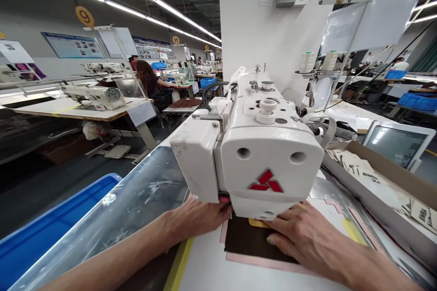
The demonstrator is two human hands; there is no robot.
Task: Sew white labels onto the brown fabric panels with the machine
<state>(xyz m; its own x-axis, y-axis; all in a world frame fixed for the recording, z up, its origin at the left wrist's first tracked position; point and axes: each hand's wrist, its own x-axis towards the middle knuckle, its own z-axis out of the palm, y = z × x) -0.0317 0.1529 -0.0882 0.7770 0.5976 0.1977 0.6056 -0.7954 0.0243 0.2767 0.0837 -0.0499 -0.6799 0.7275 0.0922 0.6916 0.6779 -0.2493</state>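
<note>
A white sewing machine head [269, 173] with a red emblem fills the middle of the view and covers the needle area. Under its left side reaches my left hand [203, 214]; its fingertips are near the machine's lower edge and partly hidden, so their grip does not show. My right hand [303, 232] lies flat on a dark brown fabric piece [247, 241], thumb apart from the fingers, some fingertips behind the machine head. The fabric lies on a white sewing template [211, 263] with pink and yellow edging strips. A small yellow piece [258, 223] shows beside my right fingers.
To the right stands a cardboard box [409, 191] of printed labels, with a tablet-like screen [398, 143] behind it. Thread cones [329, 61] stand farther back. A blue bin [58, 223] is at lower left. Another person [150, 79] sits at a machine in the left background.
</note>
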